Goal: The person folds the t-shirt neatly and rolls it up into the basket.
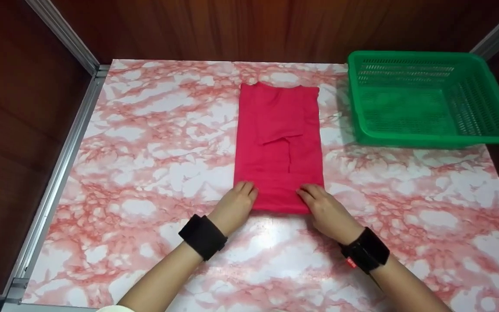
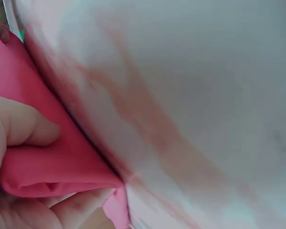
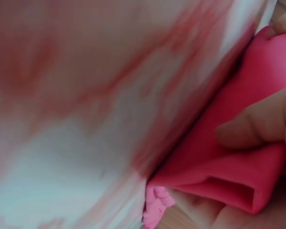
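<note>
A bright red shirt (image 1: 277, 117), folded into a long narrow panel, lies on the marbled table with its collar end away from me. One sleeve is laid across the upper part, and the near end is turned up in a flat band. My left hand (image 1: 234, 208) pinches this band at its left corner, the thumb (image 2: 35, 129) on top of the cloth. At the opposite corner my right hand (image 1: 329, 212) grips the band the same way, its thumb (image 3: 250, 129) pressing beside the open end of the fold. Fingers of both hands are partly hidden under the cloth.
A green plastic basket (image 1: 440, 141) with slotted walls stands at the back right of the table (image 1: 154, 225). Dark wood panels (image 1: 232, 30) rise behind and at the sides, with a metal rail (image 1: 65, 160) along the left edge. Black bands circle both wrists.
</note>
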`<state>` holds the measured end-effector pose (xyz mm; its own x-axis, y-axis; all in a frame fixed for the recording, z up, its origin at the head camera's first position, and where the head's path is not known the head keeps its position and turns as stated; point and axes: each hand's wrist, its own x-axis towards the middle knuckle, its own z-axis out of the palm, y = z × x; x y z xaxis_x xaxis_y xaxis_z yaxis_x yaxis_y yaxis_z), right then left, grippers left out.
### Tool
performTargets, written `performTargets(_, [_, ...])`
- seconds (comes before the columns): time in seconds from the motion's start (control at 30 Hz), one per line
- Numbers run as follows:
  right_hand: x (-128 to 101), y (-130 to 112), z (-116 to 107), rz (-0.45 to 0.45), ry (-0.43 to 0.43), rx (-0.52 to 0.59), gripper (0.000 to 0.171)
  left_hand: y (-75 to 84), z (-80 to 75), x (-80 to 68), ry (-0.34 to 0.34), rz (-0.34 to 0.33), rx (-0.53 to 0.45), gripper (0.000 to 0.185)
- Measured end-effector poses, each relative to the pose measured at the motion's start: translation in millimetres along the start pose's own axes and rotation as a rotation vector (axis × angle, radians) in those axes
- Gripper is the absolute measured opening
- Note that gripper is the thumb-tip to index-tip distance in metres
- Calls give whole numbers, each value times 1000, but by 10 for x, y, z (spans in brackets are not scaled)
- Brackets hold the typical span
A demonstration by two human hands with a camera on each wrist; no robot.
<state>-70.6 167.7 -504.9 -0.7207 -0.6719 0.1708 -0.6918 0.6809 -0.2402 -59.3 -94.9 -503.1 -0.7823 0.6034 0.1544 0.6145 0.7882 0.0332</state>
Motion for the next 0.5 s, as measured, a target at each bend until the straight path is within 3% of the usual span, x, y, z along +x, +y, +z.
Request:
performTargets(0.27, [-121, -135, -108, -4, -27, 34, 40, 144, -171, -141, -67, -13, -104, 21])
performTargets(0.5, [-203, -242, -253, 27, -105, 79, 30, 252, -360, -236, -186, -46, -220, 13])
